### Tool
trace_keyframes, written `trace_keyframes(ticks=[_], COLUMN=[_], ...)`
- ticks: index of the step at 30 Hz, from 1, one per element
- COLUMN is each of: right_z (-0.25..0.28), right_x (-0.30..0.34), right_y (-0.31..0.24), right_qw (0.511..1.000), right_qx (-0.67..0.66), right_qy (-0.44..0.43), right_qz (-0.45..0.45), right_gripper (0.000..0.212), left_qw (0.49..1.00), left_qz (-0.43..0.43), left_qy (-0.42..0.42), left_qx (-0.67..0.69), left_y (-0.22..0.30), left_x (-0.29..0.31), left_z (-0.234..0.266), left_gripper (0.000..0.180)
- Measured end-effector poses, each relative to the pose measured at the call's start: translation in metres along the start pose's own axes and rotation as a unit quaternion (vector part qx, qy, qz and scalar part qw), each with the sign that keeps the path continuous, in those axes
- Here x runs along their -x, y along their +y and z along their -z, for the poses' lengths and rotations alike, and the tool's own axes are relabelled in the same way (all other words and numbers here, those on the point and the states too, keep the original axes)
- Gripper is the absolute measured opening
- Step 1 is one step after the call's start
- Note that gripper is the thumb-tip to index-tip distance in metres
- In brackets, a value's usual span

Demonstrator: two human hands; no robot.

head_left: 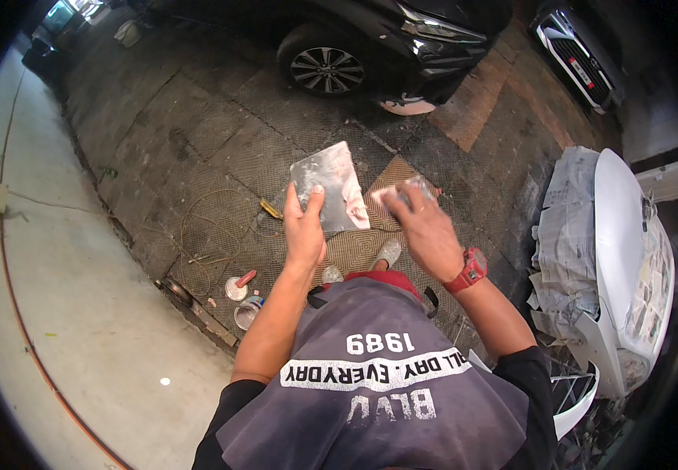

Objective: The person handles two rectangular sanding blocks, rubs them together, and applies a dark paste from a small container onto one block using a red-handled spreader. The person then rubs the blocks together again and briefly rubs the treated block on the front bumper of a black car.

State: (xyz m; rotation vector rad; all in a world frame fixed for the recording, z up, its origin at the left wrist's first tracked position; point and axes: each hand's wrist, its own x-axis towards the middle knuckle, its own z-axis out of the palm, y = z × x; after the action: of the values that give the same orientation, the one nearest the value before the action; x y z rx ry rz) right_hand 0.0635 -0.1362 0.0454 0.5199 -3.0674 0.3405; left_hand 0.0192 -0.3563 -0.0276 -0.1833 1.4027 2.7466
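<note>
My left hand [304, 227] grips the lower edge of a flat grey metal board [328, 188] smeared with pinkish filler, held tilted in front of my chest. My right hand [425, 227], with a red watch on the wrist, is closed on a small spreader blade [403, 190] whose edge meets the board's right side near the filler patch. Both hands are raised above the paved floor.
A white car body panel masked with newspaper [590, 235] stands at the right. On the floor at left lie open tins [243, 301], a coiled hose [206, 235] and a yellow tool. A dark car [386, 39] is parked ahead, another vehicle at top right. A concrete slab lies left.
</note>
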Motion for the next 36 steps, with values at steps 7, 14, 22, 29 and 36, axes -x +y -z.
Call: trace_keyframes(ticks=[7,14,22,29,36], right_z=[0.009,0.030,0.002,0.023,0.061], right_x=[0.002,0.020,0.035,0.051,0.086], right_y=[-0.004,0.029,0.101,0.216,0.292], right_qw=[0.992,0.994,0.982,0.919,0.452], right_qx=[0.029,0.003,-0.178,-0.362,-0.848], right_qy=[0.106,0.011,0.069,0.115,0.149], right_qz=[0.064,0.113,-0.006,-0.107,-0.233], right_gripper=[0.051,0.050,0.071,0.068,0.052], left_qw=[0.959,0.992,0.996,0.977,0.991], left_qz=[-0.051,-0.059,0.076,0.178,0.059], left_qy=[-0.023,0.115,-0.031,-0.109,-0.055], left_qx=[-0.278,-0.007,0.028,-0.048,-0.109], left_y=[-0.005,-0.028,-0.067,-0.108,-0.174], left_x=[0.002,-0.020,-0.036,-0.046,-0.080], left_z=[-0.019,-0.039,-0.126,-0.214,-0.305], left_gripper=[0.066,0.035,0.033,0.035,0.037])
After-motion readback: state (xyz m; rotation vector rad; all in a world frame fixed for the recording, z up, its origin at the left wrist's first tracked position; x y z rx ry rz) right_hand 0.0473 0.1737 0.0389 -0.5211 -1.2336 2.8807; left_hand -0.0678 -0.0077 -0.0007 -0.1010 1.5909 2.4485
